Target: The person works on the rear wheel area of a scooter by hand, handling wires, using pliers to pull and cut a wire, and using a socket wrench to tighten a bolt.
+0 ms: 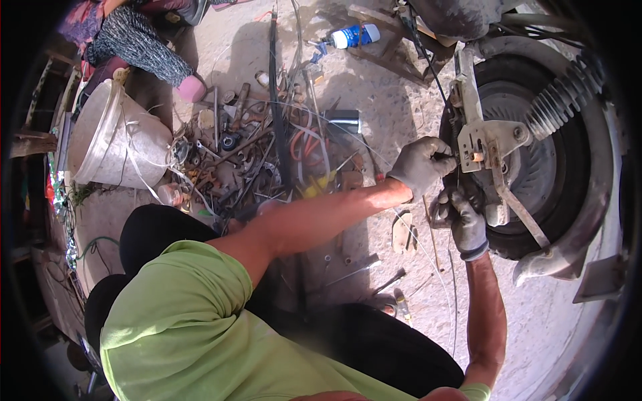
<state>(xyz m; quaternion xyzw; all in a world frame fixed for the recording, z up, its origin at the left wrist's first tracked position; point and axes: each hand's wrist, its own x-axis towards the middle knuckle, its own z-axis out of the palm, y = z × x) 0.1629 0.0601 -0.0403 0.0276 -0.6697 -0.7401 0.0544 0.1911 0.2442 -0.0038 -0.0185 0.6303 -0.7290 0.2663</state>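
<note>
My left hand (420, 167), in a grey work glove, is closed in a pinch on a thin cable beside a metal bracket (478, 144) at the wheel hub. Just below it, my right hand (465, 224), gloved the same way, has its fingers curled in under the bracket; what they hold is hidden. A dark cable (438, 83) comes down from above to the bracket. Behind the bracket stands a scooter-like wheel (485, 230) with a black tyre. A coil spring shock absorber (565, 97) slants up from the bracket's right side.
Loose tools and metal parts (234, 144) lie heaped on the concrete left of my arms. A tilted white bucket (130, 144) stands beyond them. A blue-and-white bottle (354, 36) lies at the top. Another person's sleeved arm (144, 50) shows top left. Screwdriver-like tools (390, 281) lie near my knee.
</note>
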